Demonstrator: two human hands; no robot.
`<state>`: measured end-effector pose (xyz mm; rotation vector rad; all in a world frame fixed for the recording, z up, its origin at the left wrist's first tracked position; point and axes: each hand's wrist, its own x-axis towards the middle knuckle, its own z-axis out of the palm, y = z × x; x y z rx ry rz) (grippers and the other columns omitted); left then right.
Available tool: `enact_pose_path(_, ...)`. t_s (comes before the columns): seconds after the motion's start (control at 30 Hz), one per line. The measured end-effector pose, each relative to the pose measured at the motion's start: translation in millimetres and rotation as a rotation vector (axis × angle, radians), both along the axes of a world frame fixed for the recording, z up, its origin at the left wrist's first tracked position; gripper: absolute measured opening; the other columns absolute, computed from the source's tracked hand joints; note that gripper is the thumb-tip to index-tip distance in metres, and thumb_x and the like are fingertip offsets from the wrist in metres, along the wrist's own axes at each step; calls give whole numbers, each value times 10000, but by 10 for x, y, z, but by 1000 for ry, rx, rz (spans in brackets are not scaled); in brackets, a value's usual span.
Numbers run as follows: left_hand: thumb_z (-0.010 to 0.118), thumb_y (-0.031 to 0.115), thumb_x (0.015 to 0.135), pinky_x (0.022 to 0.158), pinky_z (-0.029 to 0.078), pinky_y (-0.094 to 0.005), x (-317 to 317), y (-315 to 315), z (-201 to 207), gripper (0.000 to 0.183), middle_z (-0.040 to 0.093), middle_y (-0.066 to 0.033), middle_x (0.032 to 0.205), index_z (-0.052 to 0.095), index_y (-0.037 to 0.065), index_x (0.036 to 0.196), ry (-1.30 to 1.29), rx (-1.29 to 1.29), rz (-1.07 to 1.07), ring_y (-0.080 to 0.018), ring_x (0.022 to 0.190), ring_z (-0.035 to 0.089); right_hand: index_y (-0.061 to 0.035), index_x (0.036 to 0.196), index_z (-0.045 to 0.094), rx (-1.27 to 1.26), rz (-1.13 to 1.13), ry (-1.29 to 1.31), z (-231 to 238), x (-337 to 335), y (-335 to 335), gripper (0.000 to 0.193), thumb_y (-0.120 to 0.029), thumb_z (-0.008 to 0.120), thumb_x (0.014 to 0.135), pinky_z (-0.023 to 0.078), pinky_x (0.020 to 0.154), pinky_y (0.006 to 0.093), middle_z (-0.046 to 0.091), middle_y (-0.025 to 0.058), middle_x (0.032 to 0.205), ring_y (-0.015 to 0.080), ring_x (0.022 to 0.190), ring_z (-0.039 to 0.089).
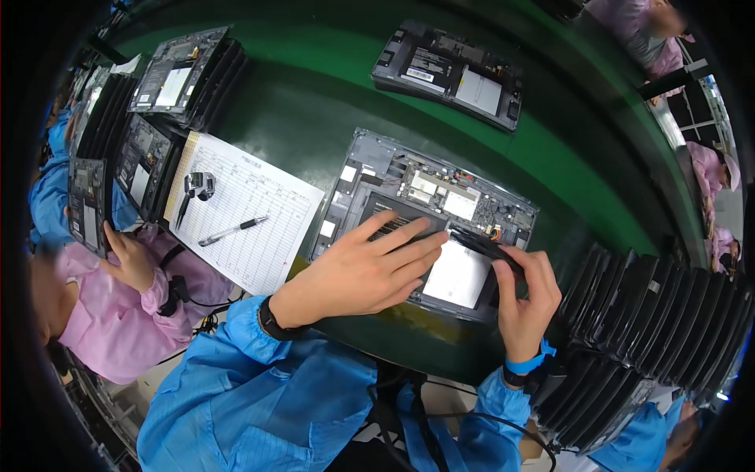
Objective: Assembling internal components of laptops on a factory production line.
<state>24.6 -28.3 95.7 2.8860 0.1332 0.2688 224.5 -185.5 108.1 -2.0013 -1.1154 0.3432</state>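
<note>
My left hand lies palm down over the black battery of an opened device, its fingers stretched out. That device rests on the green bench with its circuit board facing up. In my right hand, thumb and fingers pinch a slim black tool that looks like tweezers. The tool slants left across the inside of the device, over the top of a silver-white plate, towards my left fingertips. A small bundle of coloured wires shows just above the tool. Its tip is hard to make out.
A printed form lies to the left, with a pen and a small black-and-silver object on it. More opened devices sit beyond and in a far-left stack. Dark panels crowd the right. A co-worker's hand holds a device at left.
</note>
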Motion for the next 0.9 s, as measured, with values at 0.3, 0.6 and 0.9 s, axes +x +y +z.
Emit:
enact_pose_path(0.3, 674, 313, 884, 1090, 418, -454, 17, -42, -54, 476, 526, -29, 1504, 633, 83, 1299, -19, 8, 47, -225, 1334, 515, -1, 1043, 775, 123, 139, -195, -222, 45, 120, 264, -4, 806, 781, 471, 656, 340, 622, 83, 826, 230, 736, 583)
enact_pose_path(0.6, 667, 321, 871, 1078, 425, -457, 33, -58, -78, 484, 549, -35, 1482, 650, 80, 1290, -23, 52, 60, -225, 1299, 538, -9, 1043, 779, 138, 137, -256, -258, 26, 133, 282, 8, 812, 764, 457, 637, 337, 620, 73, 843, 222, 729, 570)
enact_pose_path(0.9, 667, 323, 869, 1057, 428, -473, 72, -78, -81, 475, 548, -38, 1479, 648, 73, 1273, -31, 36, 81, -234, 1275, 548, -7, 1041, 775, 114, 143, -266, -228, 20, 172, 263, 7, 804, 780, 463, 638, 347, 611, 74, 839, 226, 725, 573)
